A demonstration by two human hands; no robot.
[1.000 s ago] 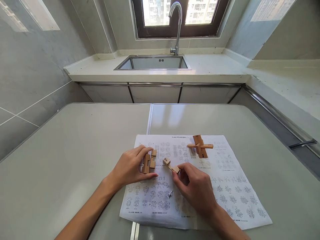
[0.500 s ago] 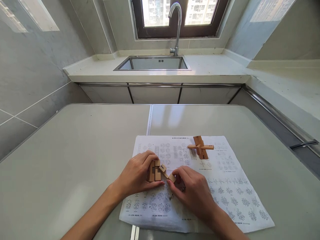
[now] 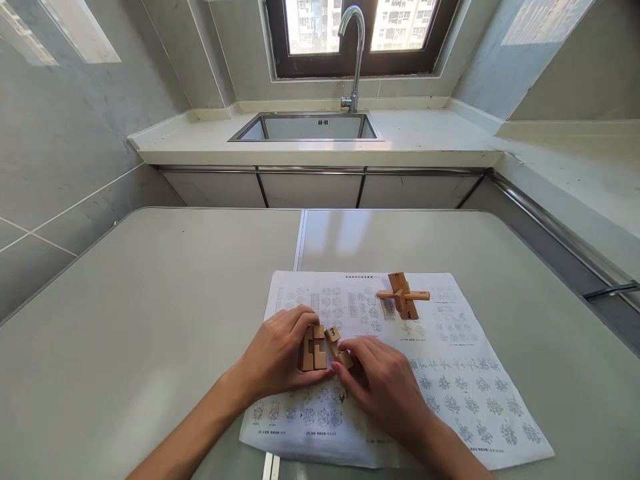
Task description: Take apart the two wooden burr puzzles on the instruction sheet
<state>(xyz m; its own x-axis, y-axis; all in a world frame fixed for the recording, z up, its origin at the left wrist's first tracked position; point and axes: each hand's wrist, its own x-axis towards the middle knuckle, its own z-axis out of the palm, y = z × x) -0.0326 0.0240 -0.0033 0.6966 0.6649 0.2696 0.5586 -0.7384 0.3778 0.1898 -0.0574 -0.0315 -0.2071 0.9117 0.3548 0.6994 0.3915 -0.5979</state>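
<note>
Left hand (image 3: 283, 350) grips two notched, light-brown wooden puzzle blocks (image 3: 320, 361) side by side over one printed diagram sheet (image 3: 465, 383). Right hand (image 3: 385, 373) pinches one further notched block (image 3: 333, 334), marked "3", just beside them. Beyond: one crossed wooden assembly (image 3: 400, 297), markings too small to read confidently.

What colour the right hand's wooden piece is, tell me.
The wooden piece is light tan, with a dark 3 on one end; the head view shows it.

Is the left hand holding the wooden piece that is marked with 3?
No, the right hand grips that marked piece, while the left hand holds other wooden pieces.
</note>
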